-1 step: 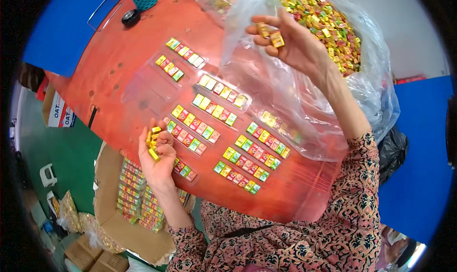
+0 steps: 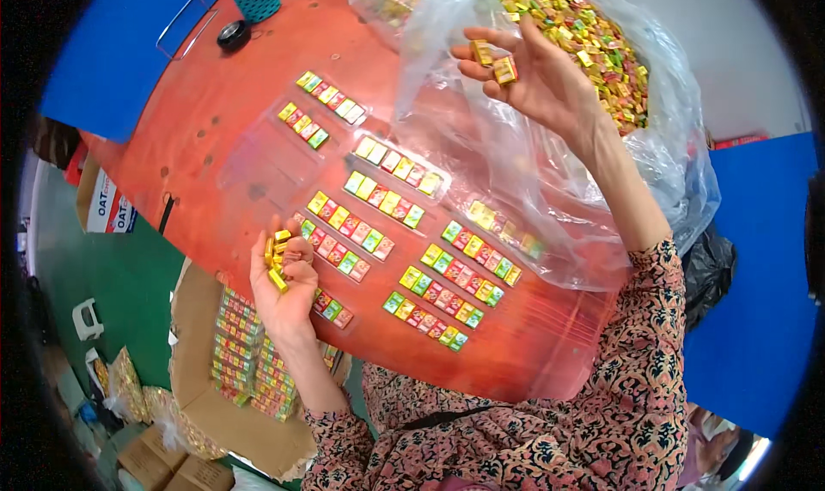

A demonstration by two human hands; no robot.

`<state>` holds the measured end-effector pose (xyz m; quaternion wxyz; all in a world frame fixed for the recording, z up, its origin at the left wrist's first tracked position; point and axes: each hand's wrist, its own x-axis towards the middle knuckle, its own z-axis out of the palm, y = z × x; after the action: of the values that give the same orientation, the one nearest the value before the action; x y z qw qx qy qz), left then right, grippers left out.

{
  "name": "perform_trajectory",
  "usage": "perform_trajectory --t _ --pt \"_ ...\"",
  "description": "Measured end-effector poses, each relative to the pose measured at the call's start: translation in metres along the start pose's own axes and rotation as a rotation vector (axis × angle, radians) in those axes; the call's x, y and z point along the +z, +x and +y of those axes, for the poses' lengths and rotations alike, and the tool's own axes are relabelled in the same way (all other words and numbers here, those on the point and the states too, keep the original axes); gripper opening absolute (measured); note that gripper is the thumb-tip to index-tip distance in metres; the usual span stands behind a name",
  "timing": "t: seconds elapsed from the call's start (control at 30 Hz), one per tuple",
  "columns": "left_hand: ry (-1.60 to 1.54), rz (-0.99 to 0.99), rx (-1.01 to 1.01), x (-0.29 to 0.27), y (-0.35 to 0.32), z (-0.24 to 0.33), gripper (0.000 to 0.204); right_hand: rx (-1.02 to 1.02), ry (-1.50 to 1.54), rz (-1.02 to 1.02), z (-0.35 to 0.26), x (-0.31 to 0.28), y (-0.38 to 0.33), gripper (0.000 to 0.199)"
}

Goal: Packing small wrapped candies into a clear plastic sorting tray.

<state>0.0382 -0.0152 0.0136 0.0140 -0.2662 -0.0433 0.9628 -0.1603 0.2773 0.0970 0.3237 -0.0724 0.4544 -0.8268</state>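
In my left hand (image 2: pixel 292 295), at the table's near left edge, the fingers curl round several yellow wrapped candies (image 2: pixel 278 278). My right hand (image 2: pixel 550 91) is raised beside a big clear plastic bag (image 2: pixel 679 169) at the far right. It holds two small yellow wrapped candies (image 2: pixel 504 70) at its fingers, palm partly turned up. A heap of yellow, red and green candies (image 2: pixel 593 57) fills the bag. Between my hands, rows of candies (image 2: pixel 384 199) lie in clear plastic trays (image 2: pixel 440 186) on the red table (image 2: pixel 507 366). My left hand partly covers one row.
Below the table's left edge stands an open cardboard box (image 2: pixel 258 444) with packed candy trays (image 2: pixel 232 345). A teal basket (image 2: pixel 255 0) and a black round object (image 2: pixel 233 35) sit at the far left. A black plastic bag (image 2: pixel 709 276) hangs at the right, and filled bags (image 2: pixel 126 384) lie on the floor.
My right hand has moved very slightly to the right, still with the candies. The left hand has not visibly moved.
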Motion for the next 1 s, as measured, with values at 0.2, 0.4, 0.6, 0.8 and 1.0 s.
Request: perform_trajectory --t 0.2,0.4,0.6,0.8,1.0 --pt "0.066 -0.003 -0.082 0.004 0.004 -0.019 0.024 -0.043 0.068 0.039 -0.006 -0.029 -0.022 0.055" --pt "0.126 0.047 -0.067 0.003 0.003 -0.031 0.023 -0.350 -0.757 0.627 -0.042 -0.092 -0.021 0.020" --pt "0.144 0.057 -0.071 0.006 -0.004 -0.031 0.023 -0.696 -1.701 0.674 -0.046 -0.146 0.020 0.018" --pt "0.186 0.102 0.012 0.008 -0.012 -0.011 0.022 -0.445 -2.367 0.628 -0.034 -0.156 0.046 0.018" --pt "0.373 0.110 0.065 0.018 -0.009 0.010 0.018 -0.347 -2.037 0.650 -0.046 -0.130 0.032 0.013"
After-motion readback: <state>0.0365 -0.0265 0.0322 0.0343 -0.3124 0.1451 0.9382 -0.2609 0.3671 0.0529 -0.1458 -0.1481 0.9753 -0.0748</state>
